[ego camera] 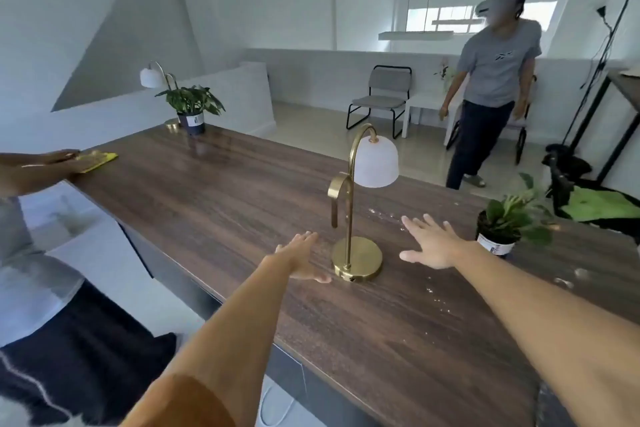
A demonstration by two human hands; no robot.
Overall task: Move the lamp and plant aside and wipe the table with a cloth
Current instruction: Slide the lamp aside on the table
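- On the long wooden table point(214, 204), near its near long edge, a brass lamp point(358, 204) stands upright on a round base, its white dome shade hanging from the curved neck.
- The left hand point(303, 258) reaches out just left of the lamp's base, fingers straight and together, palm turned toward the base; it holds nothing, and whether the thumb touches the base I cannot tell.
- The right hand point(433, 243) is just right of the base, fingers spread wide, palm down over the tabletop, holding nothing and apart from the lamp.
- Toward the right end of the table, near the far edge, a potted plant point(509, 222) sits upright in a dark pot with a white label, just beyond the right hand's fingertips.
- Pale crumbs point(388, 215) are scattered on the wood between the lamp and the plant, and more specks lie closer to the near edge, right of the base.
- At the table's left end, another person's hand point(57, 161) presses flat on a yellow cloth point(98, 160) lying on the tabletop by the edge.
- At the far left corner of the table stand a second lamp point(156, 80) and a second plant point(192, 106), side by side.
- Beyond the table's far edge, a person in a grey shirt point(491, 80) wearing a headset stands on the floor, with a grey chair point(381, 97) behind them against the low wall.
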